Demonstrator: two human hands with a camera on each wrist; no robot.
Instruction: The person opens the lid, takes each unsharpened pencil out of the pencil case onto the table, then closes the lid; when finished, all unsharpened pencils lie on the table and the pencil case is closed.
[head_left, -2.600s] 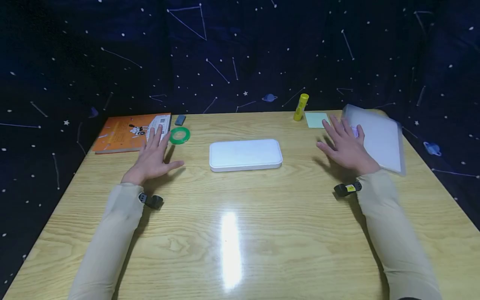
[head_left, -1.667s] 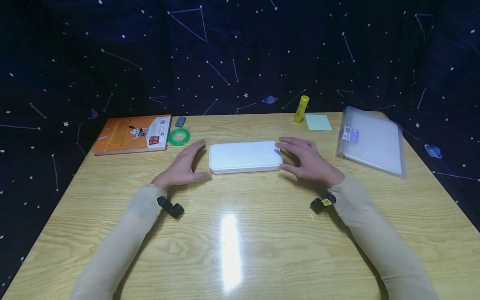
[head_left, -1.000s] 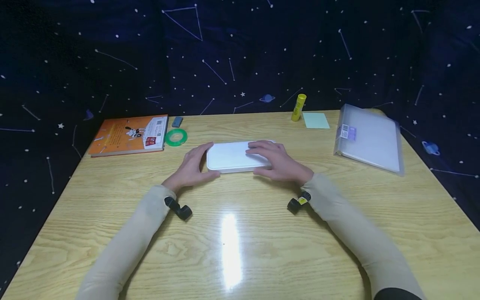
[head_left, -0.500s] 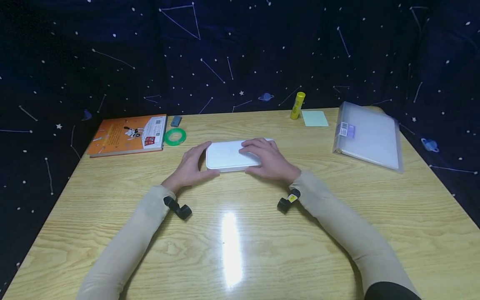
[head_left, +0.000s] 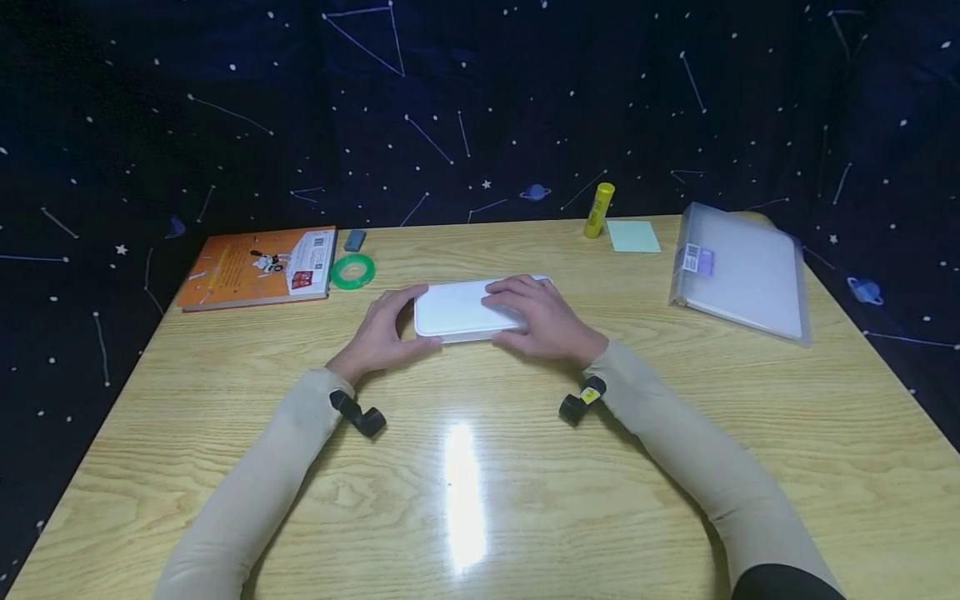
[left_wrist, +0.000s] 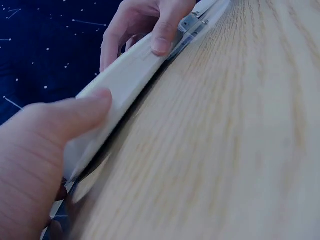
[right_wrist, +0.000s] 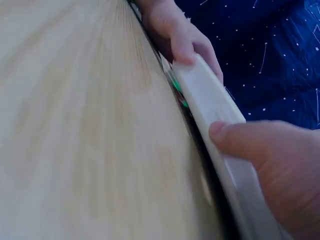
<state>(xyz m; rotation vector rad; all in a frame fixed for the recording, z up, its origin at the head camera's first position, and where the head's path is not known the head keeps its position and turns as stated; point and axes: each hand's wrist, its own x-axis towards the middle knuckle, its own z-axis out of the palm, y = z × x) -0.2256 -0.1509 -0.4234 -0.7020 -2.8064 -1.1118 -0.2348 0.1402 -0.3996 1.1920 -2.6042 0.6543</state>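
Note:
A flat white case (head_left: pixel 457 308) with rounded corners lies crosswise at the middle of the table, its top face closed and plain. My left hand (head_left: pixel 382 333) grips its left end, thumb on the near side wall and fingers round the far left corner. Over the right part, my right hand (head_left: pixel 543 321) holds the case with fingers bent across the top and the thumb on the near side. Both wrist views show a thumb pressed on the white side wall (left_wrist: pixel 125 75). A dark strip runs beneath that wall; whether it is a gap or shadow I cannot tell.
Back left lie an orange book (head_left: pixel 232 271), a green tape roll (head_left: pixel 352 272) and a small blue-grey block (head_left: pixel 355 241). Back right are a yellow glue stick (head_left: pixel 599 211), pale green sticky notes (head_left: pixel 633 237) and a clear folder (head_left: pixel 742 271). A starry cloth (head_left: pixel 480 108) hangs behind.
Both hands have come inward from the table's sides to the white case and taken hold of it. The right hand slid further left along it. The case stays in place.

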